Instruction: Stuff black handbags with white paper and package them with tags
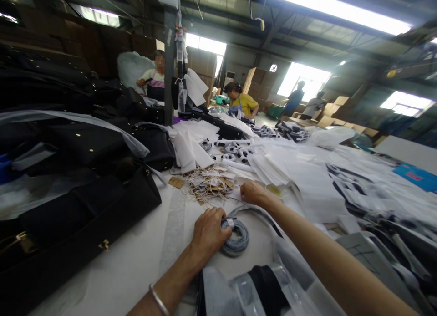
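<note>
Fingers of the left hand (210, 231) are clamped on the grey coiled strap (240, 243), thumb against the upper part of the ring, right beside a small pale wrap (230, 222), and a bracelet (159, 300) circles that wrist! Over to the right hand (251, 193), reaching farther out, knuckles bunched just beside a heap of corded tags (211, 184); its fingertips are turned from view, so I can't tell whether they're apart or closed on something. That coil sits on the pale surface (136, 261), between the left hand and the right forearm, with a strap length (261, 210) arching from its top and passing toward that forearm. Nearest the camera, a black piece in clear plastic (268, 286) lies just below the coil. Out left, big black bags (95, 216) crowd the surface, brass-coloured fittings showing; one brown tag (176, 182) lies at the heap's edge. Beyond the tags, more small coils (239, 152) cluster, and white sheets (293, 170) spread to the right. Across the way, a person in a yellow top (247, 104) leans over the work, and another in a pink apron (157, 84) stands near the post (169, 65).
</note>
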{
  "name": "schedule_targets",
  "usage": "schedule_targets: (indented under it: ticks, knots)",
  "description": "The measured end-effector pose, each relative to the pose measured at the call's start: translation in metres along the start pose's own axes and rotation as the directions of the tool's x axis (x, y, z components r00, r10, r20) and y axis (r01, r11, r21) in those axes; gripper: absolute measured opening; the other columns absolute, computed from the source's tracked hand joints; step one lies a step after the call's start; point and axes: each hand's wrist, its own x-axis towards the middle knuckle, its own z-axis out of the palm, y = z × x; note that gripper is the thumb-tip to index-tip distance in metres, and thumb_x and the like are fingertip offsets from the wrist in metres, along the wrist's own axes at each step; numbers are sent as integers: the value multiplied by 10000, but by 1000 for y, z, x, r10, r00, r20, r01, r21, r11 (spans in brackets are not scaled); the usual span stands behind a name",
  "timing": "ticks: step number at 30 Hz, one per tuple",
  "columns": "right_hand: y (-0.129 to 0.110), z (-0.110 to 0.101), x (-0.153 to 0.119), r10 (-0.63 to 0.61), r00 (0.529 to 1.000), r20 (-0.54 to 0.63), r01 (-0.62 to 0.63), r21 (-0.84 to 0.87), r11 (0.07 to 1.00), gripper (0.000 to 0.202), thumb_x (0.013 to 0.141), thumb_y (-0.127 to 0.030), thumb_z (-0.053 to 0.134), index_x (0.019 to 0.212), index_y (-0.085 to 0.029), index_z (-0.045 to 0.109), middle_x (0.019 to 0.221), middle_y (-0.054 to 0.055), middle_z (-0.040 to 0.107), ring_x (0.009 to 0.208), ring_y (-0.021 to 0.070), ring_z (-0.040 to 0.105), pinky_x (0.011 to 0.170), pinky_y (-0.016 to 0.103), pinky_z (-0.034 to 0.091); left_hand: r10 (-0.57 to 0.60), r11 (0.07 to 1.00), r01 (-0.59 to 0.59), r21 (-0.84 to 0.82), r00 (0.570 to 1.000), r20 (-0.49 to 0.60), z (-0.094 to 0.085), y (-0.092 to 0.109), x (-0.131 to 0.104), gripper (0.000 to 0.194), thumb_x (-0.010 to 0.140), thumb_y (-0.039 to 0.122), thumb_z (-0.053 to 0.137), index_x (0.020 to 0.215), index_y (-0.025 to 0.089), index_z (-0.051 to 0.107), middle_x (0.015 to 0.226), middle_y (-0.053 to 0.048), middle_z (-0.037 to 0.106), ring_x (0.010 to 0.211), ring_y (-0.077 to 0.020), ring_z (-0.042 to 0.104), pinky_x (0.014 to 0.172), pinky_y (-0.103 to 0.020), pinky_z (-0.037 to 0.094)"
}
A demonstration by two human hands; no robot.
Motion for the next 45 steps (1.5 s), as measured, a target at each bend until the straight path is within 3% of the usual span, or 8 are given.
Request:
schedule_targets:
  ticks: [5,15,21,32,39,43,45]
  knots:
    - [7,-6,-6,-41,997,59,37,61,997,297,735,-323,717,1007,-211,759,977,47,765,870,185,699,657,209,475,-5,1000,5,6,1000,0,0,0,1,129,775,269,624,895,224,612,975,-36,676,972,-217,600,825,-305,408]
    - [-6,-6,-13,11,1000,-1,-11,-48,999,268,746,-297,763,1004,-225,756,1005,81,761,909,240,712,698,259,504,1,1000,-1,15,1000,9,-3,2,0,123,775,259,608,892,222,617,983,-40,683,971,-220,598,830,-309,409]
    - [-20,2,-22,16,997,-77,-28,-152,988,210,864,-175,618,1014,-112,751,996,222,739,979,322,708,786,356,535,0,1000,0,29,1000,11,-1,1,1,141,774,267,609,907,224,623,990,-43,685,981,-226,596,838,-312,410]
    - [-25,15,-33,-55,985,-162,24,-189,982,294,922,-47,427,1057,-111,681,1032,196,720,963,300,709,777,384,530,33,999,-33,19,999,-19,1,-3,1,149,781,298,613,904,214,624,986,-51,686,985,-236,605,841,-322,418]
    - [-25,15,-32,-52,974,-219,38,-69,997,236,902,-56,467,951,-142,682,1017,168,728,966,277,702,789,363,509,36,999,-35,27,999,-13,-1,-2,-1,160,787,298,616,919,208,632,994,-57,687,990,-244,611,843,-327,423]
    - [-6,2,-30,39,954,-298,-18,74,997,142,891,-135,523,892,-167,661,893,110,742,860,235,715,732,311,514,31,999,-31,27,1000,1,-2,-1,-2,195,791,297,608,952,195,648,1011,-68,689,1010,-248,611,863,-329,432]
    - [4,-7,-34,101,931,-352,-18,232,973,128,902,-180,515,934,-175,638,833,69,738,780,194,712,694,280,524,29,999,-30,27,999,16,-3,-1,-1,216,790,294,601,966,184,662,1026,-81,689,1023,-253,611,870,-330,436]
